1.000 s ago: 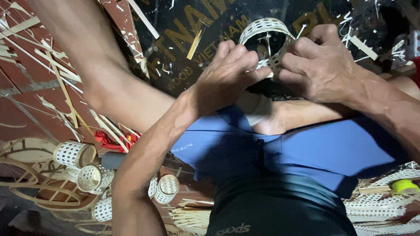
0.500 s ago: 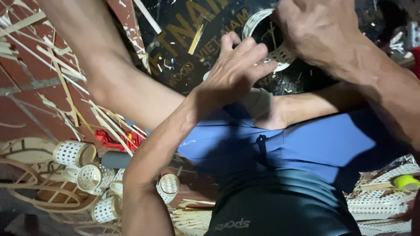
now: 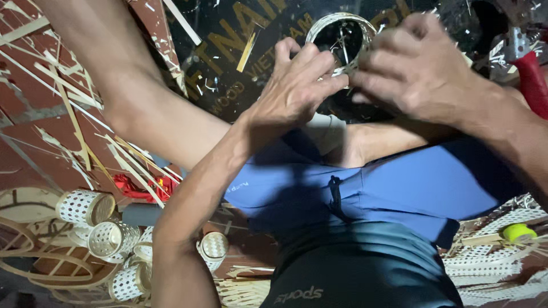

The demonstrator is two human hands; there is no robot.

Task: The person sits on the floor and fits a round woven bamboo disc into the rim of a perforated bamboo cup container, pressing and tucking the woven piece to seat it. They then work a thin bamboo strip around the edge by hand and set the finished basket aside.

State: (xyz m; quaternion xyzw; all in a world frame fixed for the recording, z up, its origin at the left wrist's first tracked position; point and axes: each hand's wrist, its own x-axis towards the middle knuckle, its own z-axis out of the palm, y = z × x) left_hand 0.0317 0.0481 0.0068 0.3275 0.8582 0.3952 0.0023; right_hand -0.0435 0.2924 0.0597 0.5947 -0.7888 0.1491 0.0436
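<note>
- At about 8 o'clock, low on the left, a cluster of small woven cylinders (image 3: 85, 207) lies on the red tile floor (image 3: 34, 114); they are white lattice tubes with tan rims, tipped on their sides and touching one another.
- Just past them, near 7 o'clock, a red scrap (image 3: 134, 188) sits among pale cane strips (image 3: 68, 108) scattered over the tiles.
- At 12 o'clock a dark board (image 3: 228, 63) with gold lettering lies flat, littered with light shavings; it is the only sign-like thing in view.
- The left hand (image 3: 297, 85), a little left of 12 o'clock, has its grip closed with fingertips pinching the near rim of the woven ring (image 3: 341, 40).
- The woven ring is a pale cane hoop held over the dark board at 12 o'clock, open side toward the camera, between both hands.
- The right hand (image 3: 419, 71), near 1 o'clock, is curled over the ring's right edge, its grip tight on the weave.
- At 2 o'clock a red-handled tool (image 3: 532, 80) stands at the frame's edge.
- At 4 o'clock a yellow-green round object (image 3: 518, 231) rests on white lattice sheets (image 3: 485, 265).
</note>
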